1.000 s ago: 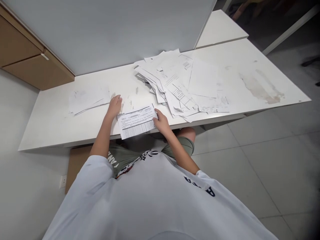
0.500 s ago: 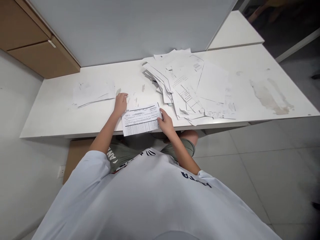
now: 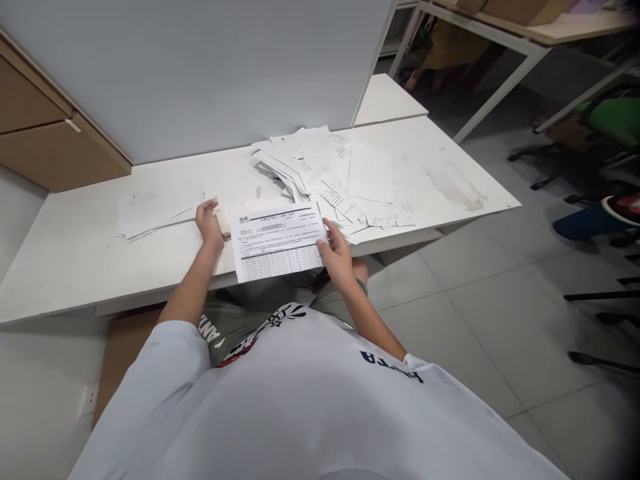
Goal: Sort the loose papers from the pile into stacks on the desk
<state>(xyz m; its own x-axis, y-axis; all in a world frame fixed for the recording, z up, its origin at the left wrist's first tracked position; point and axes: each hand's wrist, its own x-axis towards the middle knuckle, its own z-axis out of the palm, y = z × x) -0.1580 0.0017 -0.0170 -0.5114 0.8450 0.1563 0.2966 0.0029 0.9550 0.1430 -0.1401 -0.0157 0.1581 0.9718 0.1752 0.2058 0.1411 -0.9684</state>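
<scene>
My right hand (image 3: 334, 251) pinches the right edge of a printed sheet (image 3: 277, 243) with a table of fine lines, held over the front edge of the white table (image 3: 75, 267). My left hand (image 3: 207, 221) rests on the table just left of the sheet, fingers curled around a small cream object (image 3: 223, 223) that looks like a stapler. A thin stack of blank papers (image 3: 150, 212) lies beside that hand on the left.
A loose heap of printed papers (image 3: 335, 177) is spread behind and to the right of the sheet. A grey partition (image 3: 210, 73) backs the table, with a wooden cabinet (image 3: 45, 140) at left. Office chairs (image 3: 595, 167) and another table (image 3: 525, 33) stand at right.
The left hand slid left and closed on the small cream object, which was not seen before. The right hand lifted the sheet nearer to me. The camera view swung to the right.
</scene>
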